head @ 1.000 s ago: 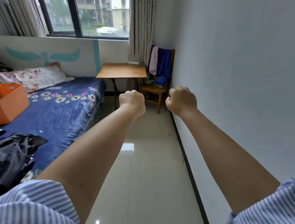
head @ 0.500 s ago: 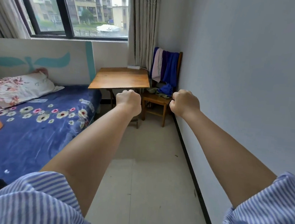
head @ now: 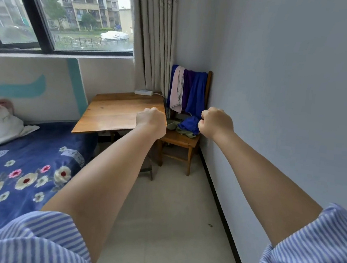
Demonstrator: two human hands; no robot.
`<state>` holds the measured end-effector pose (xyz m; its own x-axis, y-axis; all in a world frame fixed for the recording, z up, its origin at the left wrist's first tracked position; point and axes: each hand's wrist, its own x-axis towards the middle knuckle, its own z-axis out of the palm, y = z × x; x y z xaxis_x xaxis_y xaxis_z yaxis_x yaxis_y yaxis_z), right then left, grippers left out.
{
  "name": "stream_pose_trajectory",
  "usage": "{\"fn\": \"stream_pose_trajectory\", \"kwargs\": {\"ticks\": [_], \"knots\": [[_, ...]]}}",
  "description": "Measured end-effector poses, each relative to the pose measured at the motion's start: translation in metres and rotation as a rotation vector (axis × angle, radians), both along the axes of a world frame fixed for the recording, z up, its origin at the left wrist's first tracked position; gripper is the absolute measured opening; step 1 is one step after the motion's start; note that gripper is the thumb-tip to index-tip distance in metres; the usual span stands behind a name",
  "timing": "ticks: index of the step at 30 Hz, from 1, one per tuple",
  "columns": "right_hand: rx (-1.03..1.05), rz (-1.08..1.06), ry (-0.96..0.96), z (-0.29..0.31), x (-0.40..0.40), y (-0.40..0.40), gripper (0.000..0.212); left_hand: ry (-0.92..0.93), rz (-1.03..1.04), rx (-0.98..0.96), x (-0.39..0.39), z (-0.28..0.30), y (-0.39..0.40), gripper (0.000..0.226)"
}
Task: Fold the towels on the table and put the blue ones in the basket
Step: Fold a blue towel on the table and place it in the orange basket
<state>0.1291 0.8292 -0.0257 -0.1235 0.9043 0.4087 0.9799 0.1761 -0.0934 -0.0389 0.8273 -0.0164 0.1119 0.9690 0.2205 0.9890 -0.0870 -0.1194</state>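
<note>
Approach under way: table [head: 117, 111] and chair [head: 180, 141] loom nearer than a second ago, the orange basket gone from view at 9 o'clock.
Left hand [head: 151, 120] and right hand [head: 216, 122] are clenched fists, holding nothing. No folding is evident; towels [head: 189, 90] drape the chair back at 12 o'clock, more bunched on its seat, none on the tabletop. Bed [head: 23, 160] flanks at 9 o'clock; floor ahead unobstructed.

Two fists are stretching forward: the left hand [head: 151, 120] and the right hand [head: 216, 122]. Beyond the left one, one table [head: 115, 113] is standing; between them, one chair [head: 180, 141] is holding several cloths, blurring together uncountably.
</note>
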Motion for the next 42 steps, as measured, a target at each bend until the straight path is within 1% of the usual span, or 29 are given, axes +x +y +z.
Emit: {"fn": "stream_pose_trajectory", "kwargs": {"ticks": [7, 12, 18, 21, 25, 29, 33, 34, 37, 40, 42], "knots": [[-0.042, 0.006, -0.006, 0.014, 0.021, 0.19, 0.026, 0.001, 0.07, -0.027, 0.017, 0.007, 0.183, 0.028], [-0.072, -0.022, -0.004, 0.017, 0.027, 0.307, 0.026, -0.008, 0.068, -0.028, 0.019, 0.009, 0.3, 0.03], [-0.085, -0.06, 0.01, 0.006, 0.024, 0.443, 0.025, 0.013, 0.012, -0.002, 0.007, 0.008, 0.441, 0.03], [-0.099, -0.11, 0.049, 0.003, 0.023, 0.521, 0.024, 0.025, -0.032, -0.014, 0.002, 0.012, 0.524, 0.032], [-0.117, -0.183, 0.068, -0.002, 0.03, 0.608, 0.016, 0.021, -0.081, -0.025, 0.003, 0.017, 0.623, 0.032], [-0.152, -0.248, 0.052, -0.009, 0.043, 0.677, 0.015, 0.007, -0.078, -0.075, 0.008, 0.014, 0.702, 0.031], [-0.158, -0.295, 0.097, -0.023, 0.062, 0.741, 0.02, -0.034, -0.069, -0.13, 0.021, 0.004, 0.776, 0.024], [-0.169, -0.299, 0.106, -0.025, 0.066, 0.757, 0.018, -0.039, -0.069, -0.142, 0.025, 0.002, 0.793, 0.024], [-0.183, -0.3, 0.13, -0.032, 0.084, 0.812, 0.014, -0.04, -0.079, -0.175, 0.042, -0.006, 0.849, 0.025], [-0.209, -0.302, 0.151, -0.038, 0.105, 0.868, 0.017, -0.059, -0.118, -0.195, 0.067, -0.012, 0.905, 0.027], [-0.223, -0.303, 0.119, -0.042, 0.122, 0.906, 0.019, -0.09, -0.152, -0.211, 0.09, -0.018, 0.944, 0.033]]}}
